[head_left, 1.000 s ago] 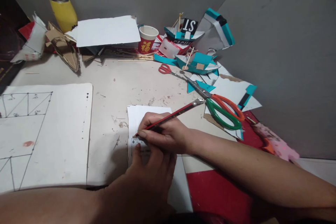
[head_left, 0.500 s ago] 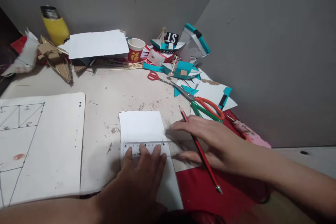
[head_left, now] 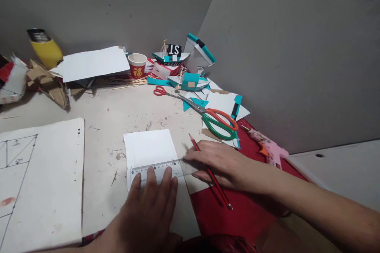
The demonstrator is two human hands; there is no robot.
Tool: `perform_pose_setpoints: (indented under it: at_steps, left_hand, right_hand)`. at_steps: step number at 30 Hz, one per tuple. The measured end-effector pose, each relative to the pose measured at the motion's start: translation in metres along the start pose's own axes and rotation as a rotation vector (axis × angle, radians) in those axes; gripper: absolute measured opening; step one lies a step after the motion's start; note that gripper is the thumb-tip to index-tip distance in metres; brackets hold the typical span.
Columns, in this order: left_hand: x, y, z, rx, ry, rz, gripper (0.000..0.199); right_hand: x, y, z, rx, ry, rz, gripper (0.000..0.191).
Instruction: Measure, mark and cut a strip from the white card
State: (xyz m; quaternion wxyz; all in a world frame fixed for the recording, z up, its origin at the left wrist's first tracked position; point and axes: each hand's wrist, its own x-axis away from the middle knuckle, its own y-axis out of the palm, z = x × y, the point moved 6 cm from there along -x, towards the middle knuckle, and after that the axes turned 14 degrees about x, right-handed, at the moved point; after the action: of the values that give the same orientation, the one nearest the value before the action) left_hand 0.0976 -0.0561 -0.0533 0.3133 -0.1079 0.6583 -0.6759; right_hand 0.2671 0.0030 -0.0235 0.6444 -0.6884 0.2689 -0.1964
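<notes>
A clear ruler lies across a white card, slightly tilted, its right end past the card's edge. My left hand rests on the ruler, its fingers spread and pressing it onto the card. A red and black pencil sits in my right hand, tucked between the fingers with its tip pointing up and left. The thumb and fingertips of that same hand are at the ruler's right end; whether they pinch it is hard to see. Under the card's right side lies a red sheet.
Left of the card lies a large sheet with drawn lines. Orange-and-green scissors, small red scissors and a pink glue gun are beyond my right hand. Paper boats, a paper cup and a yellow bottle stand along the wall.
My right hand has come in to the ruler's right end, still with the pencil. The ruler has turned slightly, its right end now higher. The whole view has shifted a little to the right.
</notes>
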Motion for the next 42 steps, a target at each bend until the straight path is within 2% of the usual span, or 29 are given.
perform_pose_setpoints:
  at_steps: [8, 14, 21, 24, 31, 35, 38, 42]
  left_hand:
    - [-0.007, -0.021, 0.001, -0.043, 0.224, 0.204, 0.066]
    - [-0.01, -0.023, -0.005, -0.023, 0.136, 0.171, 0.058]
    - [-0.015, -0.02, -0.022, -0.08, -0.037, 0.142, 0.08]
    - [-0.016, -0.019, -0.024, -0.125, -0.026, 0.15, 0.088]
    - [-0.015, -0.016, -0.028, -0.148, -0.036, 0.123, 0.089]
    - [-0.009, -0.014, -0.018, -0.163, 0.019, 0.091, 0.082]
    - [-0.005, -0.015, -0.011, -0.117, 0.02, 0.128, 0.073]
    - [-0.004, -0.014, -0.012, -0.141, 0.044, 0.112, 0.07]
  right_hand:
    - [-0.01, -0.016, 0.027, 0.009, 0.044, 0.208, 0.032]
    - [-0.031, -0.011, 0.041, -0.024, 0.056, 0.169, 0.031]
    - [-0.04, -0.003, 0.046, -0.085, 0.04, 0.09, 0.032]
    - [-0.038, -0.004, 0.048, -0.086, 0.041, 0.091, 0.032]
    - [-0.036, -0.003, 0.047, -0.072, 0.049, 0.087, 0.031]
    - [-0.035, -0.003, 0.046, -0.064, 0.04, 0.085, 0.032]
    - [-0.033, -0.003, 0.045, -0.056, 0.037, 0.08, 0.033]
    - [-0.032, -0.004, 0.044, -0.049, 0.035, 0.081, 0.033]
